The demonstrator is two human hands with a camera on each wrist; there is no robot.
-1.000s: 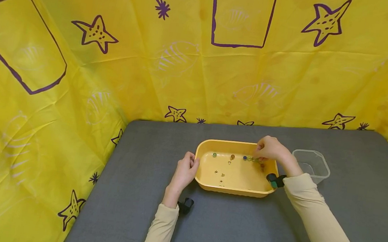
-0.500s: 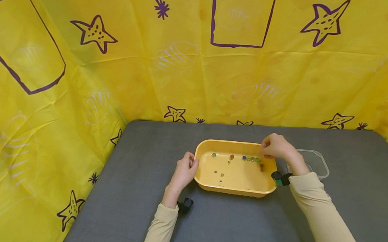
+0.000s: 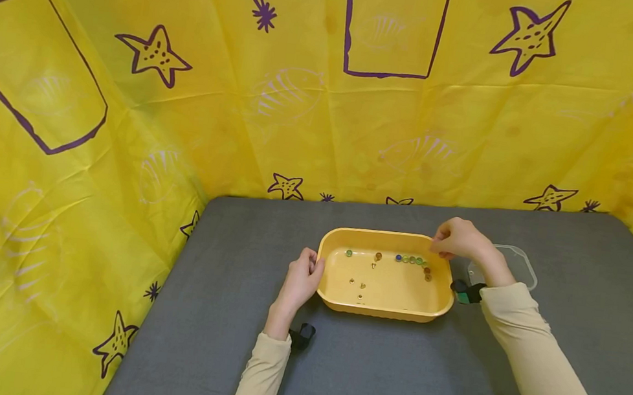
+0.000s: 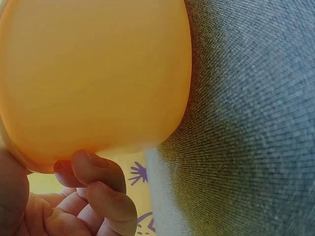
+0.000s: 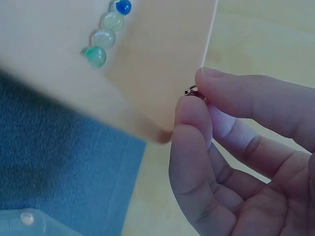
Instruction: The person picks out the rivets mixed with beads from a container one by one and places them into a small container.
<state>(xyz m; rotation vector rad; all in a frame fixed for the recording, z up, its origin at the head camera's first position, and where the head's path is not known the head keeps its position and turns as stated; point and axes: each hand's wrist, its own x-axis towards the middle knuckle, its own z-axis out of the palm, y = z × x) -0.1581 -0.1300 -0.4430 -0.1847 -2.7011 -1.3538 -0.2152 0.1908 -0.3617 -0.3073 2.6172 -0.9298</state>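
Note:
A yellow plastic tub [image 3: 394, 288] stands on the grey cloth. My left hand [image 3: 303, 277] grips its left rim, thumb on one side and curled fingers against the outer wall [image 4: 98, 73]. Over the far right corner, my right hand [image 3: 461, 239] pinches a small dark metal piece [image 5: 193, 93] between thumb and forefinger; its exact kind is unclear. Inside the tub, a blue marble [image 3: 399, 258] heads a row of greenish ones [image 5: 104, 38] along the far wall. Two brown beads [image 3: 427, 274] lie at the right, and small gold-coloured metal bits [image 3: 362, 285] are scattered left of centre.
A clear plastic container [image 3: 522, 268] stands to the right of the tub, partly hidden behind my right wrist. Yellow patterned cloth [image 3: 301, 124] hangs behind the grey surface [image 3: 378, 380] and along its left side.
My right hand has moved right and slightly up, from above the marble row to the tub's far right corner, uncovering marbles and brown beads. My left hand stays at the rim.

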